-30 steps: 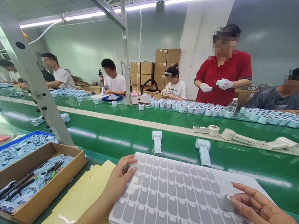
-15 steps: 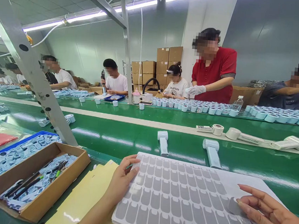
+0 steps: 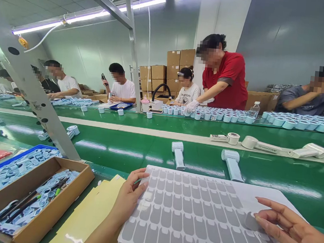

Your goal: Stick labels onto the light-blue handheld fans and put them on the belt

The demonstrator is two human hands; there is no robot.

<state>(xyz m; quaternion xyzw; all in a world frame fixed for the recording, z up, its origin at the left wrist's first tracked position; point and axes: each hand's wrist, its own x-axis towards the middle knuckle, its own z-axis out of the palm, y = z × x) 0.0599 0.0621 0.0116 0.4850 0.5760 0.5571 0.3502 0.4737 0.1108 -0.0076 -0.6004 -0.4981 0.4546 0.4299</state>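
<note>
A white sheet of grey stickers (image 3: pixel 180 211) lies tilted in front of me, with rows of rounded grey pieces and a bare white strip at its upper right. My left hand (image 3: pixel 132 195) grips its left edge, thumb on top and fingers curled around the side. Between the thumb and index finger of my right hand (image 3: pixel 286 229) is one grey sticker (image 3: pixel 252 222), lifted at an angle over the right part of the sheet. Whether its lower end still touches the sheet, I cannot tell. The remaining right fingers are held out loosely.
Yellow sheets (image 3: pixel 90 210) lie left of the stickers, beside a cardboard box (image 3: pixel 65 196) with blue parts and black tools. A blue tray (image 3: pixel 37 149) holds more parts. Beyond, light-blue handheld fans (image 3: pixel 178 155) lie on the green conveyor belt (image 3: pixel 136 146). Co-workers sit and stand across it.
My view has shifted slightly. The fans on the belt have slid a little to the right. A co-worker in red has reached down to the blue cups. My hands keep nearly the same pose.
</note>
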